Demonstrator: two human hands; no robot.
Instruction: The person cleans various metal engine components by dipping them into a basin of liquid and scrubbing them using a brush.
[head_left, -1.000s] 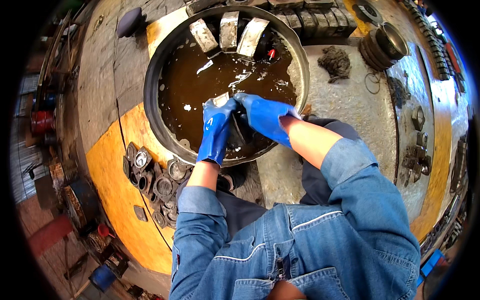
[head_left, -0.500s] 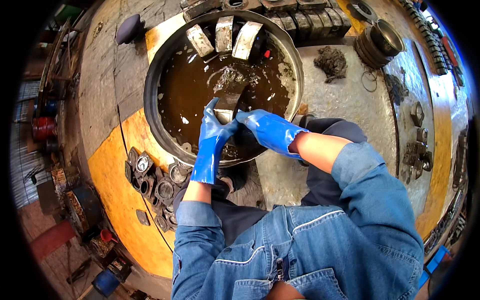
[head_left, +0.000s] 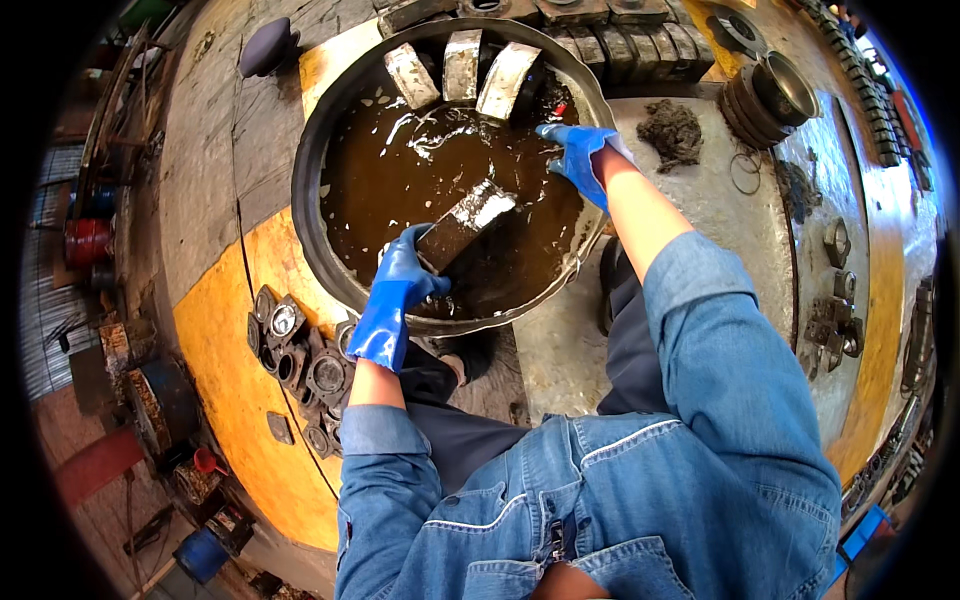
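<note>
— Floor sheets (head_left: 185,200), grey and yellow, are noted under one round metal basin (head_left: 303,190). What is found nearest?
— One pile of flanged metal parts (head_left: 328,375), left of the basin; overlapped, so not reliably countable.
— And the hands?
— Two, both blue-gloved. By the left hand (head_left: 408,270), one metal block (head_left: 460,228) is gripped at its near end between thumb and fingers, held aslant within the basin's outline. Whether its underside is wetted cannot be told.
— The right?
— The right hand (head_left: 580,158) is placed over the basin's right side, fingers spread, near one small red object (head_left: 561,110).
— Far rim?
— Three curved blocks (head_left: 461,65) are counted, leaned side by side.
— Beyond?
— One dark clump (head_left: 670,132) and one stack of rings (head_left: 770,98) are seen at right; behind the basin, one row of dark blocks (head_left: 630,52), count uncertain.
</note>
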